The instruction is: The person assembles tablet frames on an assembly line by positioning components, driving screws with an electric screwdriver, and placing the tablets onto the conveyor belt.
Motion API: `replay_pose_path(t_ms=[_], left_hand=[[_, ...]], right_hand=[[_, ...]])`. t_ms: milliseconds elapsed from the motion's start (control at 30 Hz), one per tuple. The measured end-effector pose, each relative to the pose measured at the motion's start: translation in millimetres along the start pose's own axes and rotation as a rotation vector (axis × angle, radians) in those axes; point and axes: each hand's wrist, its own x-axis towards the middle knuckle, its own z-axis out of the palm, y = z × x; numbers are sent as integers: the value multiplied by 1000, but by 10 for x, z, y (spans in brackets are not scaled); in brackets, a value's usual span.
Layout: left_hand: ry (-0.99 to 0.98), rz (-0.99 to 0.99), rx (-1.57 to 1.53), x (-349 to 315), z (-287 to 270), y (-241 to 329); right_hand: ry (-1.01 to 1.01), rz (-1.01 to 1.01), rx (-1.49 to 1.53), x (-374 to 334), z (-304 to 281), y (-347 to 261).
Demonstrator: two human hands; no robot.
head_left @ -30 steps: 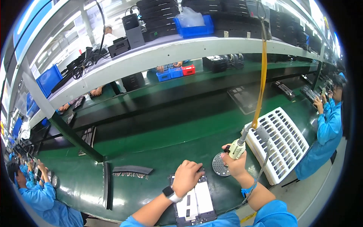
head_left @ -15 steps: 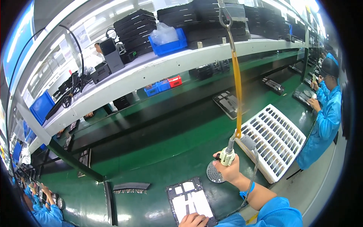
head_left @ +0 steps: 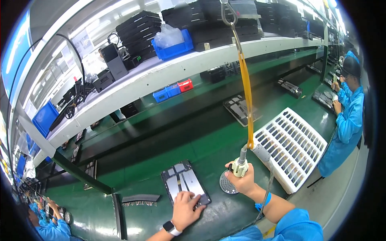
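My left hand (head_left: 185, 209), with a smartwatch (head_left: 172, 228) on its wrist, rests on the lower part of a flat, dark-framed tablet-like device (head_left: 196, 182). Its fingers are apart on the silver panels. My right hand (head_left: 242, 182) is wrapped round a pale-bodied electric screwdriver (head_left: 240, 167), which hangs by its top from a yellow strap (head_left: 247, 96). A grey cable (head_left: 272, 176) runs down beside it. Just left of and below this hand lies a round grey perforated disc (head_left: 227, 185); the tool's tip is hidden.
To the right stands a white slotted tray (head_left: 287, 150) of small parts. A black brush strip (head_left: 140, 199) lies left of the device, near a dark post. Beyond runs a dark conveyor (head_left: 152, 140) under a shelf (head_left: 177, 66). Co-workers in blue work at both sides.
The device has moved up and left, away from me, and my left hand has come further into view with it. My right hand and the screwdriver stay nearly in place.
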Motion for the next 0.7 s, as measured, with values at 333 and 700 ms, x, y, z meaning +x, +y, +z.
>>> replay_pose_path(t_ms=[333, 700], left_hand=[[51, -150, 142, 937, 148, -1053], [57, -443, 315, 1086, 105, -1634]], right_hand=[[-26, 4, -60, 3, -38, -3], [-8, 29, -48, -1, -41, 61]])
